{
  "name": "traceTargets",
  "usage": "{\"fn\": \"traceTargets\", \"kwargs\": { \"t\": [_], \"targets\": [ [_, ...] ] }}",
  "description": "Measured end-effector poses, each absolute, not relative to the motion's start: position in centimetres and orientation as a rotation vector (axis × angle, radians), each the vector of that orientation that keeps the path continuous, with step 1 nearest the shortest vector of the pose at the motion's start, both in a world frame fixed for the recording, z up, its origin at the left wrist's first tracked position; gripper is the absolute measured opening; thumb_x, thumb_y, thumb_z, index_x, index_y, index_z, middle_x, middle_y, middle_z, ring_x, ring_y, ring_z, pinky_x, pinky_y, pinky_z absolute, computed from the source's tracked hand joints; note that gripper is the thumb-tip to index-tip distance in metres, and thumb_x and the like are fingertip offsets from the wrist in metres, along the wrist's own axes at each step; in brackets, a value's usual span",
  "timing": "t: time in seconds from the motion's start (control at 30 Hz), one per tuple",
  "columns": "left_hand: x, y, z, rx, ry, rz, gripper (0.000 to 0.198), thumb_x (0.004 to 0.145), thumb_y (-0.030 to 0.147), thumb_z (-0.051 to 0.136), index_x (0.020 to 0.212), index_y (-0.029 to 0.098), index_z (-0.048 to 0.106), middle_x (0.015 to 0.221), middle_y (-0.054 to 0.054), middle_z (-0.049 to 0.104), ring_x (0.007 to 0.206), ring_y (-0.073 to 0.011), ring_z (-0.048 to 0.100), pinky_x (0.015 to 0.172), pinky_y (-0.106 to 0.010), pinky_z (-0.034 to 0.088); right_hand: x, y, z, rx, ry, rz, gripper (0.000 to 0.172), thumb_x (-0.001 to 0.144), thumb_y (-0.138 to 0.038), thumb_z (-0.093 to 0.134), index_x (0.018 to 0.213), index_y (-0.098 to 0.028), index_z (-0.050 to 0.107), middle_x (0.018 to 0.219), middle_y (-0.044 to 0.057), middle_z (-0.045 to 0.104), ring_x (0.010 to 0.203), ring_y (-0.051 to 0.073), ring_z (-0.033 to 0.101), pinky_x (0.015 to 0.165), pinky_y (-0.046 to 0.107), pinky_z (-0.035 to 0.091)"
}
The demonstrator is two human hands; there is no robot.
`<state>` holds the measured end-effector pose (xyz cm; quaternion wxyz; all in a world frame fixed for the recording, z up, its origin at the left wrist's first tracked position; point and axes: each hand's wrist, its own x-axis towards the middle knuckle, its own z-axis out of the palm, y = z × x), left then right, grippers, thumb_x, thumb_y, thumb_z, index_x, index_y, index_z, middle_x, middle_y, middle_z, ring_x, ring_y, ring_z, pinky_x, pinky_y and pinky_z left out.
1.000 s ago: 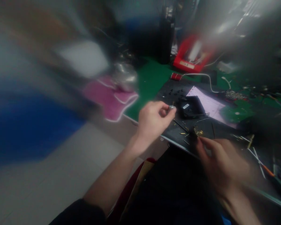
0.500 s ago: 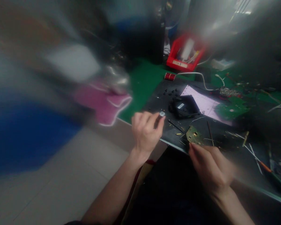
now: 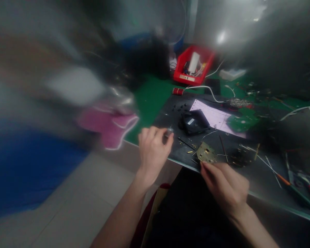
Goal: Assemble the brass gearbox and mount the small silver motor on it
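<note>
My left hand [image 3: 153,150] is closed, pinching a small silvery round part [image 3: 169,131] between thumb and forefinger above the front edge of the bench. My right hand [image 3: 227,182] grips a brass-coloured plate with holes [image 3: 206,153] by its near corner. The plate is tilted over the dark work mat [image 3: 165,119]. Between the two hands lie small brass pins [image 3: 189,152] and a thin black rod [image 3: 186,143]. Beyond them sits a square black housing [image 3: 196,122] with a pale label, partly over a sheet of pink paper [image 3: 217,119].
A red bin [image 3: 193,65] with mixed parts stands at the back. Green circuit boards [image 3: 243,120] lie right of the paper. An orange-and-green screwdriver [image 3: 291,187] and pliers [image 3: 289,168] lie far right. Pink cloth [image 3: 108,127] hangs at the bench's left edge.
The view has shifted, so the bench appears lower and further left. Both hands keep their holds; the small round part has turned slightly and its bright face shows less.
</note>
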<state>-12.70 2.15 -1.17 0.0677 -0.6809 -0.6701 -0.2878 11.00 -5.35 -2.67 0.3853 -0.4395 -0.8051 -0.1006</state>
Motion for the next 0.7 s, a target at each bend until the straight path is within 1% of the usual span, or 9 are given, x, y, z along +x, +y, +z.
{"fn": "traceTargets", "kwargs": {
  "t": [0.2,0.4,0.47,0.57,0.63,0.7],
  "targets": [
    [-12.7,3.4,-0.3,-2.179,-1.94,-0.749,0.022,0.098,0.037,0.062,0.103,0.02,0.076,0.098,-0.009,0.069,0.099,-0.028,0.054,0.085,-0.041,0.043,11.0,-5.3,-2.8,-1.132,-2.047,-0.248,0.022,0.09,-0.011,0.08,0.109,-0.012,0.07,0.093,0.004,0.069,0.077,0.011,0.061,0.067,0.025,0.044],
    [-12.5,4.5,0.4,-2.241,-1.898,-0.653,0.017,0.093,0.035,0.067,0.094,0.021,0.077,0.091,-0.009,0.068,0.092,-0.0275,0.054,0.08,-0.04,0.044,11.0,-5.2,-3.0,-1.101,-2.026,-0.224,0.023,0.09,-0.01,0.079,0.111,-0.012,0.069,0.093,0.004,0.069,0.077,0.011,0.061,0.068,0.026,0.043],
    [-12.6,4.4,0.7,-2.235,-1.903,-0.635,0.019,0.091,0.037,0.07,0.099,0.02,0.076,0.093,-0.009,0.068,0.092,-0.0273,0.056,0.08,-0.039,0.045,11.0,-5.2,-3.0,-1.09,-2.017,-0.208,0.023,0.09,-0.01,0.079,0.111,-0.012,0.07,0.093,0.004,0.069,0.077,0.011,0.06,0.068,0.027,0.042],
    [-12.6,3.4,2.0,-2.191,-1.911,-0.658,0.03,0.092,0.04,0.071,0.112,0.018,0.073,0.1,-0.009,0.069,0.096,-0.0274,0.057,0.084,-0.039,0.048,11.0,-5.1,-3.2,-1.067,-2.008,-0.18,0.024,0.09,-0.009,0.079,0.112,-0.012,0.07,0.093,0.005,0.069,0.078,0.013,0.06,0.068,0.028,0.04],
    [-12.2,2.5,3.5,-2.166,-1.884,-0.755,0.031,0.095,0.04,0.068,0.117,0.019,0.071,0.101,-0.008,0.069,0.098,-0.0267,0.059,0.087,-0.04,0.049,10.9,-5.1,-3.3,-1.061,-1.997,-0.168,0.024,0.09,-0.008,0.078,0.112,-0.012,0.069,0.092,0.005,0.068,0.077,0.013,0.059,0.067,0.029,0.039],
    [-11.3,1.5,5.3,-2.176,-1.821,-0.922,0.028,0.096,0.04,0.067,0.115,0.021,0.071,0.096,-0.005,0.068,0.095,-0.0246,0.061,0.087,-0.039,0.05,10.8,-5.1,-3.3,-1.066,-1.987,-0.169,0.021,0.092,-0.008,0.075,0.111,-0.012,0.069,0.088,0.004,0.065,0.075,0.014,0.057,0.065,0.03,0.038]
  ]
}}
